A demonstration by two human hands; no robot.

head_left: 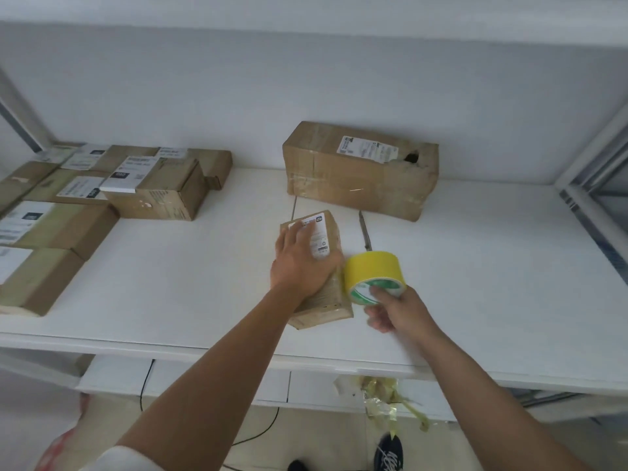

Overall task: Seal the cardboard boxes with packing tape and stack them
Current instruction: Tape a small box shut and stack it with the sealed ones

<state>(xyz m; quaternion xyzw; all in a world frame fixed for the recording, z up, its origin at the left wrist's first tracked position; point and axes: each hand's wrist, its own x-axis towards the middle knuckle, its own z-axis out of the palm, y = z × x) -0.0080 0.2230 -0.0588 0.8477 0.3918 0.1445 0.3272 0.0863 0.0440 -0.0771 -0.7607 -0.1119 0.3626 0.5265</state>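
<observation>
The small brown cardboard box with a white label (321, 266) lies at the white table's (475, 283) centre, looking light and stiff, best steadied from above. The left hand (299, 263) presses flat on it, fingers spread. At its three o'clock the right hand (390, 309) pinches the yellow tape roll (373, 271). Every box, including the large dented carton (360, 168) at twelve o'clock, is closed; contents unseen.

No print here is sharp enough for you to read. White shipping labels sit on the small box (319, 266) under your left hand (300, 263), on the large box (360, 168) and on the stacked boxes (68, 205); the tape roll (373, 275) your right hand (396, 312) holds bears a green and white core label, all blurred.
</observation>
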